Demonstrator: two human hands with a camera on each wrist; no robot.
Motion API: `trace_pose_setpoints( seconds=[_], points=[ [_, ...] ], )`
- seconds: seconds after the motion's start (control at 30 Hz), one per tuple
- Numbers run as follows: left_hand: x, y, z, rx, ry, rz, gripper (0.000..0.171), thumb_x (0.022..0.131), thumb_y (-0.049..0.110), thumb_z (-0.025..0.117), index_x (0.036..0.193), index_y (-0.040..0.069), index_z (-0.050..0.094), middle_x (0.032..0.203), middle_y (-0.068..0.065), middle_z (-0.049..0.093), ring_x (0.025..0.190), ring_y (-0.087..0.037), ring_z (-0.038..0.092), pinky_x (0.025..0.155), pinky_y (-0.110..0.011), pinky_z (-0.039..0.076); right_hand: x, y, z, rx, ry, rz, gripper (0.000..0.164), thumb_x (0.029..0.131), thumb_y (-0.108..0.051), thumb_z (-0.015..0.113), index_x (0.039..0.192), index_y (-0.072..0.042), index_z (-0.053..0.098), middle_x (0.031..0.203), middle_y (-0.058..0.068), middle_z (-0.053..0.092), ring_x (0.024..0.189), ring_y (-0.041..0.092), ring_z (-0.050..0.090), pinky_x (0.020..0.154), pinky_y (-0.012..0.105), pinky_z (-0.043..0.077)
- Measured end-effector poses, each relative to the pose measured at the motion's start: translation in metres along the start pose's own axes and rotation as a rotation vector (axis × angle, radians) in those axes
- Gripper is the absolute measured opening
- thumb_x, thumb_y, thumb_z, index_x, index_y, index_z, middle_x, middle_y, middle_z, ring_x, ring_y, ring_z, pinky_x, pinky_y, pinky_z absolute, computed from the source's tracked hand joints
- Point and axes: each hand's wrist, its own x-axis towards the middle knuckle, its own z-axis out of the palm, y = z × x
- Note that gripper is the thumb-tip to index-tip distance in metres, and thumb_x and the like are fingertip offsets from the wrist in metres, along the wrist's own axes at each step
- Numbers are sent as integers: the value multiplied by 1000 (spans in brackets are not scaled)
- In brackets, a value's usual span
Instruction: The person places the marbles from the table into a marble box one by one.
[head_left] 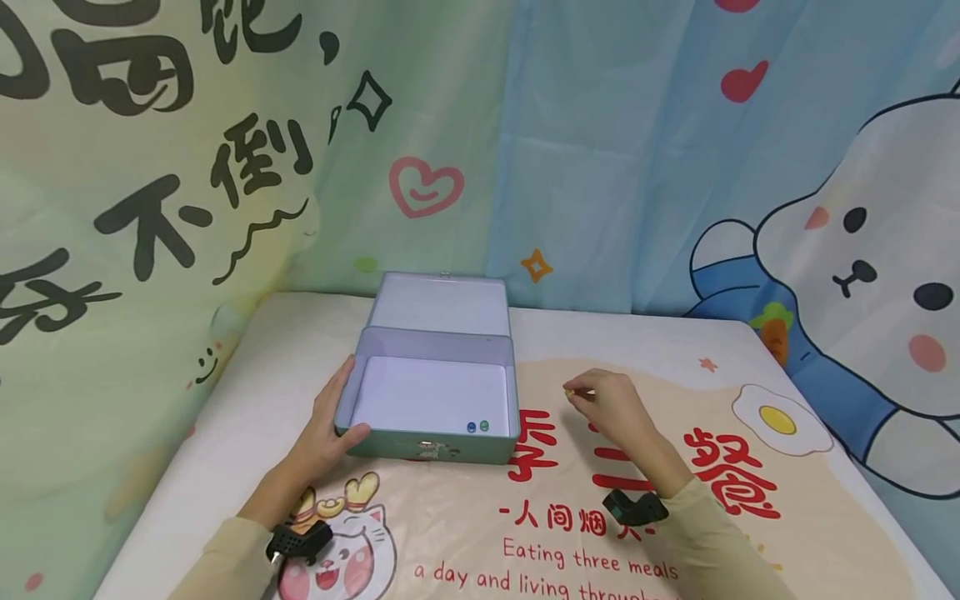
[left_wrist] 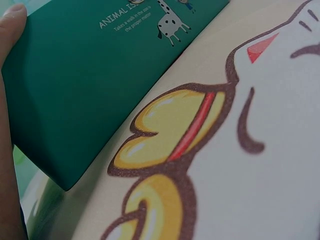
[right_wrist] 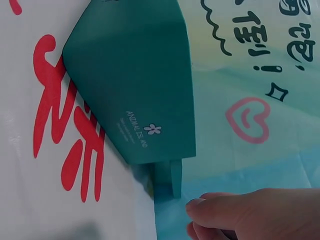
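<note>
A green tin box [head_left: 382, 445] stands on the table with its hinged lid [head_left: 440, 304] raised at the back. Inside, near the front right corner, lie a small blue ball [head_left: 471, 427] and a small green ball [head_left: 484, 426]. My left hand [head_left: 321, 442] holds the box by its front left corner, thumb at the front rim and fingers along the left side. To the right of the box, above the tablecloth, my right hand [head_left: 611, 408] pinches a small yellow piece [head_left: 569, 392]; fingers hide most of it. In the right wrist view that piece is out of sight.
The printed tablecloth [head_left: 450, 517] bears red lettering, a cat and a fried egg. Behind the table hangs a printed curtain [head_left: 577, 167], close to the raised lid. A black wrist camera [head_left: 300, 542] sits on the left wrist, another [head_left: 633, 507] on the right.
</note>
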Motion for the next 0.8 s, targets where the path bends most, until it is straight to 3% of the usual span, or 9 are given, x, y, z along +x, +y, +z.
trace_pose_setpoints(
  seconds=[0.43, 0.8],
  points=[
    [-1, 0, 1, 6, 0, 3, 94, 83, 55, 59, 154, 17, 10, 159, -13, 14, 141, -43, 15, 102, -73, 13, 15, -19, -3, -16, 11, -91, 18, 81, -11, 74, 99, -7, 75, 95, 7, 72, 84, 20, 68, 76, 36, 57],
    [-1, 4, -1, 16, -5, -18, 94, 83, 53, 59, 154, 17, 10, 159, -12, 13, 141, -43, 14, 103, -73, 13, 32, -39, -7, 10, -31, -121, 18, 83, -11, 73, 100, -8, 75, 97, 6, 72, 86, 19, 68, 77, 35, 57]
  ],
)
